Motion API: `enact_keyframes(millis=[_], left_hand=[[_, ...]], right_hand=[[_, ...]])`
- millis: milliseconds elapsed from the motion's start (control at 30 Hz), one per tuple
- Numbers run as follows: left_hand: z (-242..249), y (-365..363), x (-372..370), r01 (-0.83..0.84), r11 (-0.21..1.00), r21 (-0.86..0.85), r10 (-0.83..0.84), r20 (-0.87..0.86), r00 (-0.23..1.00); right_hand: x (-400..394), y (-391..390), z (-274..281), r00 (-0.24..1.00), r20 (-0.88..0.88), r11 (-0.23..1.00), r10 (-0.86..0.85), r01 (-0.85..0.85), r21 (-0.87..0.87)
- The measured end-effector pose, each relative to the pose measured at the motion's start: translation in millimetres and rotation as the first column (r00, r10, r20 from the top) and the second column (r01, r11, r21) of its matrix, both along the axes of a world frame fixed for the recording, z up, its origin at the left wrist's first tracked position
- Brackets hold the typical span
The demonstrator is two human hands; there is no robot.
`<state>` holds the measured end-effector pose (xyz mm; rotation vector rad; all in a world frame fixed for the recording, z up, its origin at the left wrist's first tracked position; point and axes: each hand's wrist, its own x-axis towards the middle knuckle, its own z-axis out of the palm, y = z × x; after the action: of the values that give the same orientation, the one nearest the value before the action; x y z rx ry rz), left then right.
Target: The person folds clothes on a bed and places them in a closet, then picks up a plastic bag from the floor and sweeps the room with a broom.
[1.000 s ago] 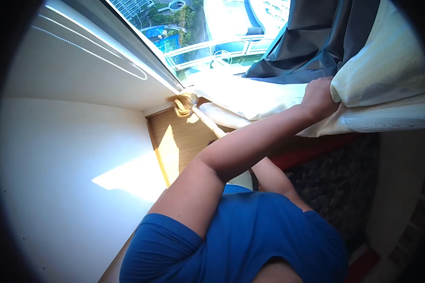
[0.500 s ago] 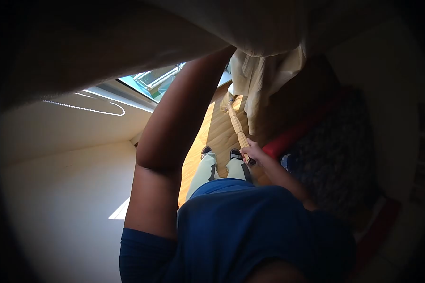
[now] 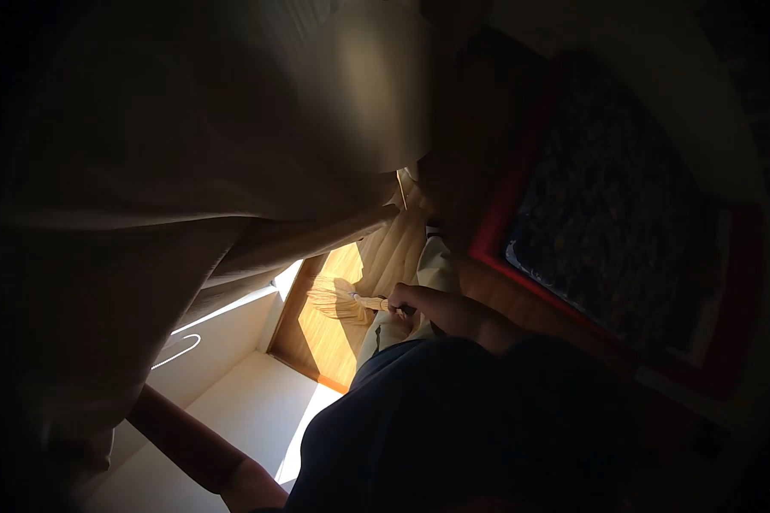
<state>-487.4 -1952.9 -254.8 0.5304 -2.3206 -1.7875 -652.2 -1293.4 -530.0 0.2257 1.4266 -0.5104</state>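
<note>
Near my thighs, my right hand is closed around the bound handle of a straw broom. The broom's pale bristles fan out to the left, over a sunlit patch of floor. A large beige curtain hangs across the upper left and hides my left hand. Only my left forearm shows below the cloth, at the lower left. What my left hand touches or holds cannot be seen.
A wooden floor meets a white wall at the lower left. The looped blind cord hangs by the window. On the right lies a dark surface with a red border, mostly in shadow.
My left arm has gone from the upper middle to the lower left, behind the curtain. The curtain covers more of the view. The broom has turned, its bristles now showing at the left.
</note>
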Motion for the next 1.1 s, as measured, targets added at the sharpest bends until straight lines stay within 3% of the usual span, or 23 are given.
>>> enact_keyframes(millis=[33,100,133,167,233,467,533,567,733,767,833,867,933,967,1000,1067,1100], left_hand=[[-0.3,7.2,1.2,0.002,1.0,0.013,-0.003,0.058,0.998],[-1.3,55.4,14.0,-0.003,1.0,0.001,0.002,0.144,0.99],[-2.6,79.8,16.4,-0.008,1.0,-0.003,0.009,0.187,0.982],[-6.5,100.1,15.3,-0.017,1.0,-0.006,0.018,0.234,0.972],[-9.3,138.4,-3.5,-0.032,0.999,-0.017,0.036,0.333,0.942],[-38.1,445.3,-171.9,-0.1,0.989,-0.111,0.149,0.645,0.75],[-47.6,510.1,-180.8,-0.11,0.984,-0.139,0.177,0.724,0.667],[-54.2,523.3,-192.5,-0.117,0.981,-0.152,0.192,0.758,0.624],[-97.8,576.0,-306.0,-0.159,0.961,-0.226,0.273,0.875,0.4],[-113.8,563.8,-312.6,-0.154,0.963,-0.222,0.266,0.876,0.402],[-152.7,545.3,-338.5,-0.213,0.976,0.037,0.091,0.823,0.561],[-145.3,555.0,-367.6,-0.206,0.978,0.042,0.082,0.825,0.56],[-112.4,585.0,-446.8,-0.327,0.944,-0.05,0.19,0.89,0.414],[-122.6,581.6,-455.1,-0.275,0.958,-0.075,0.184,0.9,0.395],[-132.7,585.0,-467.8,-0.263,0.963,-0.062,0.167,0.903,0.396],[-156.7,585.9,-497.2,-0.216,0.971,0.106,-0.006,0.908,0.42],[-177.7,588.5,-512.0,-0.066,0.981,0.185,-0.133,0.871,0.472]], right_hand=[[-21.1,-0.7,-26.3,0.996,0.015,0.996,0.085,-0.085,-0.026],[-72.4,40.2,24.2,0.971,-0.168,0.986,-0.167,0.163,-0.039],[-84.6,45.4,25.5,0.969,-0.169,0.983,-0.182,0.177,-0.045],[-146.3,33.6,21.0,0.955,-0.183,0.973,-0.232,0.227,-0.049],[-193.6,89.4,15.8,0.922,-0.2,0.943,-0.333,0.328,-0.057],[-421.1,201.0,-17.4,0.741,-0.231,0.773,-0.63,0.628,-0.093],[-464.4,229.7,-26.5,0.672,-0.238,0.704,-0.701,0.705,-0.085],[-487.5,236.1,-39.7,0.662,-0.358,0.719,-0.658,0.694,-0.04],[-587.8,279.7,12.2,0.673,-0.459,0.75,-0.58,0.661,0.023],[-601.9,287.1,12.6,0.68,-0.48,0.761,-0.554,0.647,0.038],[-630.8,300.5,11.2,0.681,-0.505,0.768,-0.53,0.639,0.056],[-643.5,307.8,11.0,0.705,-0.561,0.832,-0.435,0.553,0.051],[-658.7,318.6,6.1,0.745,-0.611,0.912,-0.266,0.401,0.092],[-654.6,323.0,3.0,0.67,-0.742,0.991,0.004,0.099,0.094],[-648.8,324.5,13.7,0.753,-0.656,0.988,-0.051,0.133,0.076],[-627.1,322.7,60.8,0.8,-0.589,0.981,-0.111,0.184,0.065],[-614.5,323.8,73.2,0.767,-0.642,0.997,0.013,0.034,0.062]])
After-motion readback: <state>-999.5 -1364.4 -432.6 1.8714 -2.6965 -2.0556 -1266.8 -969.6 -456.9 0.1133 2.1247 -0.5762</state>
